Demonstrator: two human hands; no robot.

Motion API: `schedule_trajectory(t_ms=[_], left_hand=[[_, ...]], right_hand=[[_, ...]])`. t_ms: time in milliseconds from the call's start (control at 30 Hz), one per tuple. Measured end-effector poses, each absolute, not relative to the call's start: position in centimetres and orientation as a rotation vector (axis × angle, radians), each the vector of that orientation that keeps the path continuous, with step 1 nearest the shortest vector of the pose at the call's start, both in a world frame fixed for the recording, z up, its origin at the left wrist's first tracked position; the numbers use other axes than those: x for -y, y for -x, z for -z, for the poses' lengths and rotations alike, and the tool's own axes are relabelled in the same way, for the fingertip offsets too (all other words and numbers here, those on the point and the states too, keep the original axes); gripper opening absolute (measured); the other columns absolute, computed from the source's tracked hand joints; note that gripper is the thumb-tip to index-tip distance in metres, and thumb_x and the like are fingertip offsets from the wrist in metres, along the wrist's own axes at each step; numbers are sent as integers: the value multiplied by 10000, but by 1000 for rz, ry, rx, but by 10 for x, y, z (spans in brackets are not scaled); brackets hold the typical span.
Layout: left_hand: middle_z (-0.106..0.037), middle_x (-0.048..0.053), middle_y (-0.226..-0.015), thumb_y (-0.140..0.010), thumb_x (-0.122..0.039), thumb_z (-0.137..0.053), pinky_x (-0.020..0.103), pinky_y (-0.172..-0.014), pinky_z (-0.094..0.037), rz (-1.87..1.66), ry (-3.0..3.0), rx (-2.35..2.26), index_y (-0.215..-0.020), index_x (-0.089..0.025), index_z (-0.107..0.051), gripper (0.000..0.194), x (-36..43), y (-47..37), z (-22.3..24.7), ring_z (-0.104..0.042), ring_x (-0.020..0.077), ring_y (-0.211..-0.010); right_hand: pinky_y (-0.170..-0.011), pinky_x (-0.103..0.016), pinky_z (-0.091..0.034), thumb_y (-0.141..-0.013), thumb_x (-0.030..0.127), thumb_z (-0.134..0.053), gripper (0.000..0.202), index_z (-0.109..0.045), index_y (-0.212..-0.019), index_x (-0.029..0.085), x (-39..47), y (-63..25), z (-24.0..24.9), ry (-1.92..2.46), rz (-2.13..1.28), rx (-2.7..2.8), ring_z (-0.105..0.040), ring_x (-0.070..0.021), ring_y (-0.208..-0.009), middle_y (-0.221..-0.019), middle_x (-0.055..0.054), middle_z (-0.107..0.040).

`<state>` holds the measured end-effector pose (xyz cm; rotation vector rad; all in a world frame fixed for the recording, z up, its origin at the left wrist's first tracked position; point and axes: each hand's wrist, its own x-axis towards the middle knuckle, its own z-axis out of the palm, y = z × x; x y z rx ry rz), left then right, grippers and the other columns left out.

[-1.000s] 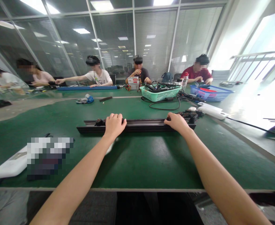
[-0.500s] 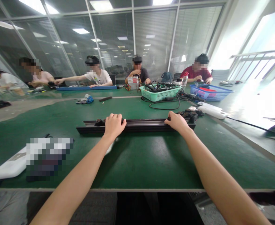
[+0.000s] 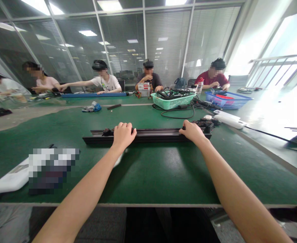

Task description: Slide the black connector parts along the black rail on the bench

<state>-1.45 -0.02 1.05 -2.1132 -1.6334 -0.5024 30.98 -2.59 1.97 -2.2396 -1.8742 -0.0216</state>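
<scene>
A long dark rail (image 3: pixel 155 137), looking like a metal channel with a lengthwise groove, lies crosswise on the green table in front of me. My left hand (image 3: pixel 123 135) is closed over it left of its middle, and a bit of something black shows by the thumb. Toward the rail's right end, my right hand (image 3: pixel 192 131) is closed on it too, with another dark bit at the fingertips. Small black parts (image 3: pixel 107 132) sit in the groove left of my left hand. More black parts (image 3: pixel 206 125) are clustered behind the right end. My fingers hide what exactly they grip.
Behind the rail stand a green basket (image 3: pixel 172 101) of cables and a blue basket (image 3: pixel 229 101). A white power strip (image 3: pixel 229 118) lies at right, a white device (image 3: pixel 10 179) and a pixelated item at left. Several people sit across the table, near a long blue bar (image 3: pixel 95 95).
My right hand has shifted very slightly to the right along the rail. My left hand and the rail look the same.
</scene>
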Motion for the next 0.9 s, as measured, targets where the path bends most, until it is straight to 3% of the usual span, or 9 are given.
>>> schedule_trajectory(t_ms=[900], left_hand=[[-720, 161, -1050, -991, -366, -463, 440, -877, -442, 466, 2109, 1617, -996, -178, -652, 267, 1, 14, -12, -583, 338, -1084]], right_hand=[[-797, -312, -463, -932, 352, -565, 278, -650, -1147, 197, 22, -317, -17, 2253, 34, 1857, -691, -278, -1047, -1084, -133, -750]])
